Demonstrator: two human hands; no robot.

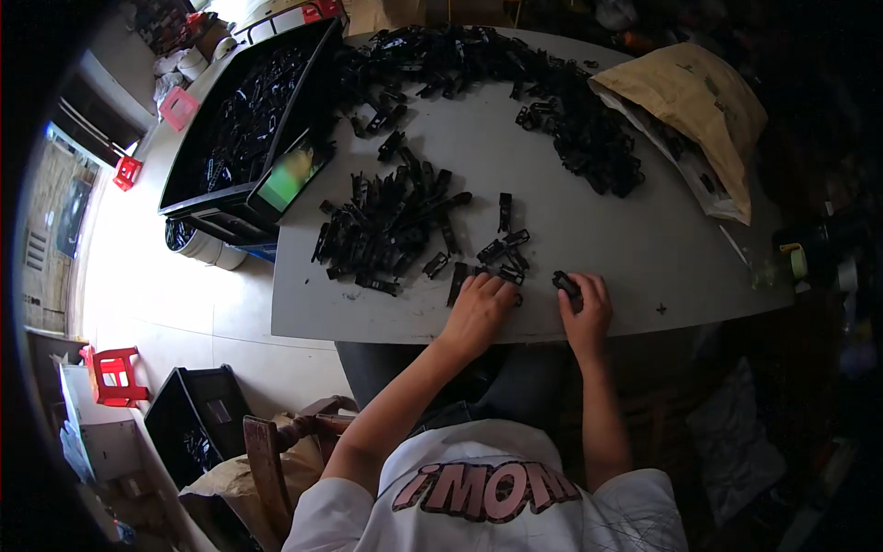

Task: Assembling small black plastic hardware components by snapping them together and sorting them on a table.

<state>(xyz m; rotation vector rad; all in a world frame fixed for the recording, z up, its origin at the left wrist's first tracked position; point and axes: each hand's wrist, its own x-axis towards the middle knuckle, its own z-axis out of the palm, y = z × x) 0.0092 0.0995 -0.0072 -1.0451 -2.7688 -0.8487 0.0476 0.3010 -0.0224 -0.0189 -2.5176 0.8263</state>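
Note:
My right hand (590, 317) grips a small, oblong black plastic part (564, 282) between thumb and fingers, just above the near edge of the table. Beside it, the fingers of my left hand (478, 315) are curled down over black parts. One dark part (456, 283) shows at the left of that hand, and the piece under its fingertips is mostly hidden. Just beyond lie several loose black parts (501, 247), with a single one (505, 212) standing apart. A heap of similar parts (382, 221) lies to the left.
More black parts (451, 55) are piled along the far side of the grey table (497, 138). At the back left a black crate (248, 110) is full of them, with a lit screen (287, 179) against it. An open brown sack (694, 101) lies at the right.

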